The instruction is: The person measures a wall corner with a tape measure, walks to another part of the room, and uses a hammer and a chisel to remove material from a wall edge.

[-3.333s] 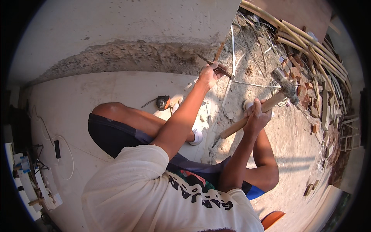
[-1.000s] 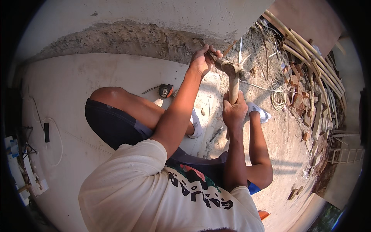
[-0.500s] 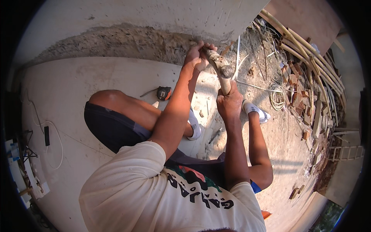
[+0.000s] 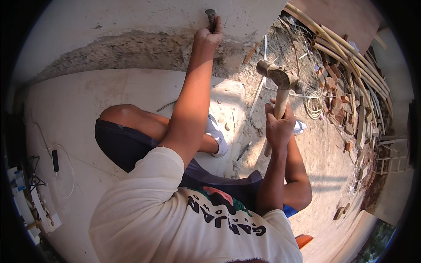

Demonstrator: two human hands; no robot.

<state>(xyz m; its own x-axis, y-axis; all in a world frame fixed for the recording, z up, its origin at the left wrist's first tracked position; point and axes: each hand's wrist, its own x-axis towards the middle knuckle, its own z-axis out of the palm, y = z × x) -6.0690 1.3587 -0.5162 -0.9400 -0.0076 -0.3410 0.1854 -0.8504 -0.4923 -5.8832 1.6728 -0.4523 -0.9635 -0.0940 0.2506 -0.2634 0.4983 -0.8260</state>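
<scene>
My left hand (image 4: 208,36) is raised to the pale wall (image 4: 149,17), its fingers closed around a short, dark, ribbed metal chisel (image 4: 211,18). The chisel's flared end sticks up past my fingers; its other end is hidden in the hand. On the right, my right hand (image 4: 280,127) grips the wooden handle of a hammer (image 4: 280,79). The hammer's worn metal head is up in the air, well apart from the chisel. Below my left hand, a rough chipped band (image 4: 131,50) of bare masonry runs along the foot of the wall.
Long bamboo poles (image 4: 351,57), broken bricks (image 4: 337,101) and a coil of pale cable (image 4: 313,104) lie at the right. A pen-like dark tool (image 4: 244,151) rests on the floor between my feet. A phone (image 4: 55,161) with a white cable lies far left.
My left hand has moved up and left onto the wall with the chisel. The hammer has swung right, away from the left hand. The tape measure is now out of sight behind my left arm.
</scene>
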